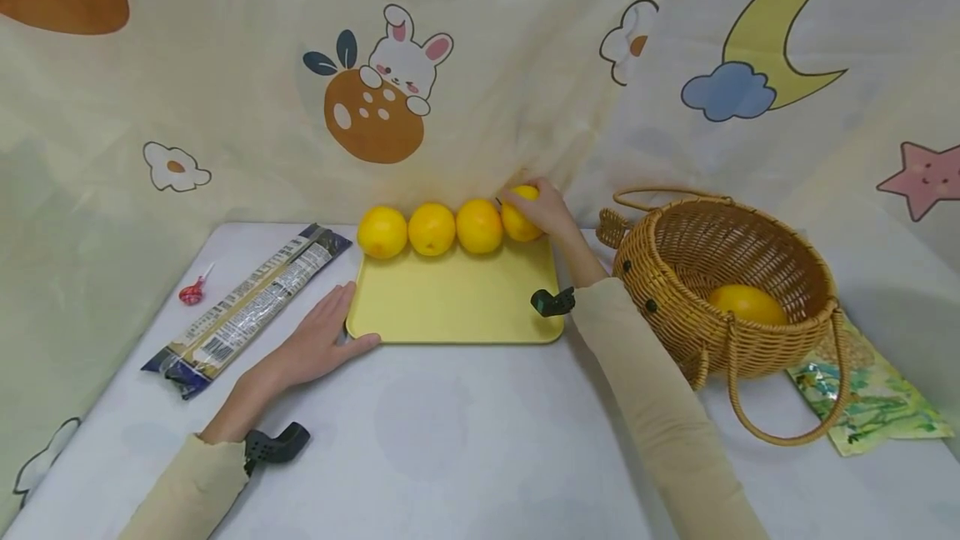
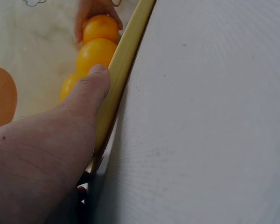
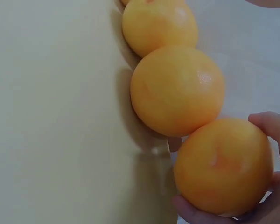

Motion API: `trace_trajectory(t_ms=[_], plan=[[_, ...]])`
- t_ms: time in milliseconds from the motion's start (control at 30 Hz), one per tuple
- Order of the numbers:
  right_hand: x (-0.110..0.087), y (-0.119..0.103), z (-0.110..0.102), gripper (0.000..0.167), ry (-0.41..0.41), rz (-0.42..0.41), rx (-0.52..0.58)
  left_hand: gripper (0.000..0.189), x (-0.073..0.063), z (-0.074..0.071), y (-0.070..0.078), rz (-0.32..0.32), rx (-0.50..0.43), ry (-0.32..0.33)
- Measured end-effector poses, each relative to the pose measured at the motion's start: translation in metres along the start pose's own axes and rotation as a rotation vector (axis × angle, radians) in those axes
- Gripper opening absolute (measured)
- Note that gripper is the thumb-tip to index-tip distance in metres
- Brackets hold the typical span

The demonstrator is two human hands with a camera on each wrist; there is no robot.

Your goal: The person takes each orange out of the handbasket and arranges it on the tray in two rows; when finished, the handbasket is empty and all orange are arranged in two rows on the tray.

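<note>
A yellow tray (image 1: 457, 300) lies on the table. Along its far edge, several yellow-orange oranges (image 1: 432, 230) form a row. My right hand (image 1: 551, 211) grips the rightmost orange (image 1: 520, 226) at the tray's far right corner. In the right wrist view, fingers and thumb curl round that orange (image 3: 224, 168), which touches its neighbour (image 3: 177, 91). My left hand (image 1: 318, 340) rests at the tray's left side with fingers straight. Its thumb (image 2: 91, 91) lies against the tray's near edge in the left wrist view. One more orange-like fruit (image 1: 747, 305) sits inside the wicker basket (image 1: 697, 232) on the right.
A long foil packet (image 1: 251, 302) and a red wrapped lollipop (image 1: 192, 292) lie left of the tray. Partly under the basket is a green printed packet (image 1: 873, 390). The basket's handle loop (image 1: 795, 440) hangs toward the front. A patterned cloth (image 1: 262, 107) hangs behind the table.
</note>
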State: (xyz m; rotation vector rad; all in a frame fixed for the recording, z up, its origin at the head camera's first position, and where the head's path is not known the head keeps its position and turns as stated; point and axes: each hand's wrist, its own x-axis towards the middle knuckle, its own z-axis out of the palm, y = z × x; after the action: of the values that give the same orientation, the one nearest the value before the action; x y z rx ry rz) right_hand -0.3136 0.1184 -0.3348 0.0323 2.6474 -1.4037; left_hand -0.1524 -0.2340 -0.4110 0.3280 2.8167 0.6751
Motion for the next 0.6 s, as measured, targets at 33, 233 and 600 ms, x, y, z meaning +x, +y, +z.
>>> trace_trajectory(t_ms=[33, 233, 600], plan=[[0.0005, 0.0007, 0.0003, 0.066, 0.002, -0.004, -0.018, 0.107, 0.0, 0.0, 0.0, 0.0, 0.002, 0.0], [0.0018, 0.0024, 0.0006, 0.069, -0.044, -0.027, -0.138, 0.107, 0.0005, 0.0001, 0.0002, 0.003, 0.001, 0.003], [-0.0069, -0.0024, -0.0015, 0.077, -0.138, -0.085, -0.354, 0.106, -0.0012, -0.0003, 0.0016, -0.002, 0.006, -0.001]])
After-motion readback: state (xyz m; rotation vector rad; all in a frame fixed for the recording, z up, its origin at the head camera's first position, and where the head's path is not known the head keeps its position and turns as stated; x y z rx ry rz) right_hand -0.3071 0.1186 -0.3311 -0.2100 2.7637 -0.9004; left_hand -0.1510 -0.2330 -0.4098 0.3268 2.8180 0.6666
